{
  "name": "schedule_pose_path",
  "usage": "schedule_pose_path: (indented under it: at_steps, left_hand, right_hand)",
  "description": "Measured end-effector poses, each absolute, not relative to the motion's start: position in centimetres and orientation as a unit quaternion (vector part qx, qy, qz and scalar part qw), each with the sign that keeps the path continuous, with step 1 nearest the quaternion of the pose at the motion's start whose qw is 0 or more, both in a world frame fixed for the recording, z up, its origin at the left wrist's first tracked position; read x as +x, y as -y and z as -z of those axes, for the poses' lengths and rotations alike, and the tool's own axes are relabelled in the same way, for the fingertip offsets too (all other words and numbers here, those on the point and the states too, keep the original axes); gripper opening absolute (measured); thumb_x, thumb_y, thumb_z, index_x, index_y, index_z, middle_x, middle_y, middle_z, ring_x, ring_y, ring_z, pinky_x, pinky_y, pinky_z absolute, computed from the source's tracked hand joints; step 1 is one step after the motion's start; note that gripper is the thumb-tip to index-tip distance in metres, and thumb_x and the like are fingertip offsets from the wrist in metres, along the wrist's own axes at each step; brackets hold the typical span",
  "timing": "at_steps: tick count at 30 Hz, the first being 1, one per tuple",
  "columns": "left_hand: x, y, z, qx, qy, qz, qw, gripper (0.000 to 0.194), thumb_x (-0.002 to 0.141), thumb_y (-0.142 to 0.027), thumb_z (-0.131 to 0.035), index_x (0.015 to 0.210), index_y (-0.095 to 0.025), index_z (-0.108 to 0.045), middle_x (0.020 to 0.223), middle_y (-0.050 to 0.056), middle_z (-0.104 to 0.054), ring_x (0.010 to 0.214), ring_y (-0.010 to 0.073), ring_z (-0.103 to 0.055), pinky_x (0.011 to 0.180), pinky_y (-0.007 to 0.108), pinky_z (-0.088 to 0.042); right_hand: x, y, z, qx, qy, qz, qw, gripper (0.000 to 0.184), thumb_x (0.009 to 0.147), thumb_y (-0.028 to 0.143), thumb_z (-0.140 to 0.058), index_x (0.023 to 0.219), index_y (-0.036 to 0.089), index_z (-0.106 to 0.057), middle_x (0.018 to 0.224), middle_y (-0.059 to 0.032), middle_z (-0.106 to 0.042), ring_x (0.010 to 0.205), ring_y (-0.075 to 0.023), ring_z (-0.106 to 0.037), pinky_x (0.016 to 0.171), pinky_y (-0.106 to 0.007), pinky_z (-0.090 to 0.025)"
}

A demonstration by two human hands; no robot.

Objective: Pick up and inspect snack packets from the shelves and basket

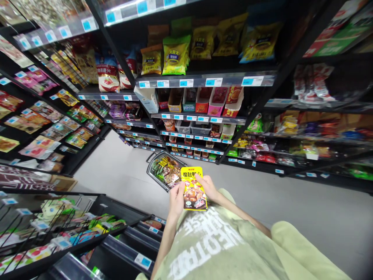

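Note:
A yellow and black snack packet with Chinese lettering and a food picture is held upright in front of my shirt. My left hand grips its left edge, thumb on the front. On the upper right side, my right hand pinches the packet, its thumb lying over the printed letters. The fingers behind the packet are hidden. Just beyond my hands, a dark shopping basket on the floor contains several packaged snacks.
Ahead stands a black shelf with yellow snack bags above small open boxes. More shelving runs along the right. Hanging packets line the left, and a low rack stands close at my left. Grey floor lies between.

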State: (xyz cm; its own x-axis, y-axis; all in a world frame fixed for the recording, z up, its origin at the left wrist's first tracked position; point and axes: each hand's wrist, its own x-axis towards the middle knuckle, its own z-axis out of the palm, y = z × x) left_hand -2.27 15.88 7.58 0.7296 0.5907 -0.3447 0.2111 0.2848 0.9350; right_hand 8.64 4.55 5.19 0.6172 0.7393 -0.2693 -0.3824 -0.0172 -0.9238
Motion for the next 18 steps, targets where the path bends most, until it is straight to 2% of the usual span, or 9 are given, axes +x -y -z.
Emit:
schedule_pose_path:
  at_steps: [9, 13, 15, 18]
  left_hand:
    - [-2.24, -15.82, -7.98, 0.598, -0.339, -0.13, 0.715, 0.051, 0.076, -0.062, -0.063, 0.073, -0.011, -0.066, 0.074, 0.008, -0.069, 0.066, 0.0176, -0.06, 0.061, 0.026, -0.047]
    - [-2.19, -15.9, -8.16, 0.601, -0.324, -0.13, 0.719, 0.048, 0.08, -0.06, -0.061, 0.072, -0.012, -0.062, 0.072, 0.005, -0.066, 0.064, 0.0141, -0.055, 0.06, 0.024, -0.043]
    - [-2.25, -16.15, -8.23, 0.605, -0.315, -0.135, 0.719, 0.047, 0.082, -0.058, -0.059, 0.067, -0.014, -0.056, 0.063, 0.001, -0.058, 0.057, 0.01, -0.048, 0.055, 0.022, -0.037]
    - [-2.56, -16.78, -8.36, 0.616, -0.293, -0.142, 0.717, 0.048, 0.086, -0.056, -0.055, 0.059, -0.017, -0.046, 0.048, -0.006, -0.037, 0.047, 0.0066, -0.03, 0.049, 0.021, -0.025]
  right_hand:
    - [8.49, -4.65, -4.92, -0.562, 0.148, -0.402, 0.708, 0.058, 0.078, 0.068, -0.059, 0.065, 0.012, -0.07, 0.061, -0.0053, -0.068, 0.057, -0.0178, -0.062, 0.054, -0.026, -0.043]
    - [8.54, -4.74, -4.77, -0.571, 0.141, -0.391, 0.708, 0.059, 0.077, 0.069, -0.059, 0.065, 0.012, -0.07, 0.059, -0.0056, -0.068, 0.056, -0.0182, -0.061, 0.051, -0.026, -0.042]
    - [8.7, -4.76, -4.77, -0.574, 0.125, -0.38, 0.714, 0.059, 0.076, 0.07, -0.059, 0.064, 0.013, -0.069, 0.058, -0.0057, -0.068, 0.055, -0.018, -0.06, 0.05, -0.026, -0.042]
    - [9.05, -4.72, -4.98, -0.589, 0.09, -0.349, 0.723, 0.061, 0.075, 0.071, -0.06, 0.059, 0.013, -0.066, 0.055, -0.006, -0.066, 0.051, -0.0176, -0.058, 0.049, -0.026, -0.041]
